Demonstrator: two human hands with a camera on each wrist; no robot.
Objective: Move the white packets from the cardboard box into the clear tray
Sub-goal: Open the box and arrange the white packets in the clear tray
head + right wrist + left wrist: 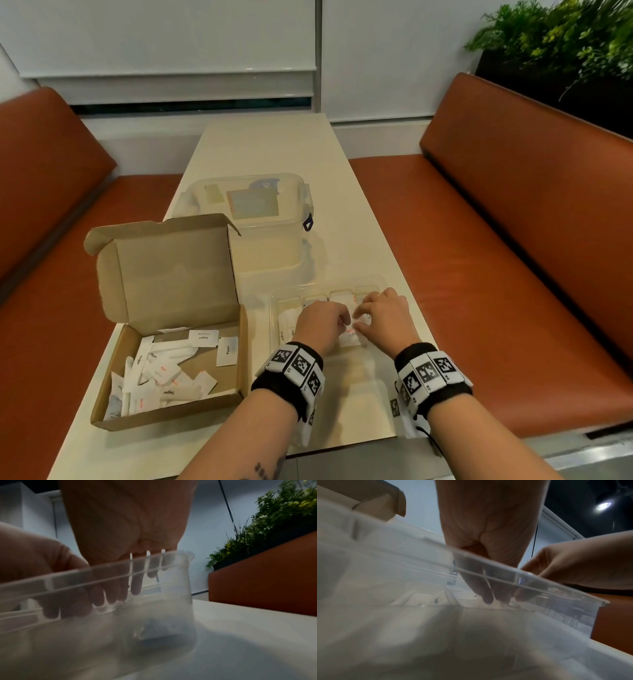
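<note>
The open cardboard box (164, 270) sits on the left of the table, with several white packets (164, 377) lying loose on its floor. To its right lies the clear tray (274, 301), divided into compartments, and a few packets (286, 329) lie in its left part. Both hands are inside the tray, close together. My left hand (329, 325) has its fingers curled downward and seems to pinch a white packet (352, 337). My right hand (380, 315) spreads its fingers down onto the packets. The wrist views show the fingers through the tray's wall (488, 577) (85, 577), blurred.
A clear lidded container (246, 205) stands behind the box and tray. Orange benches (513, 240) run along both sides of the narrow table (267, 147). A planter with green leaves (565, 44) stands at the back right.
</note>
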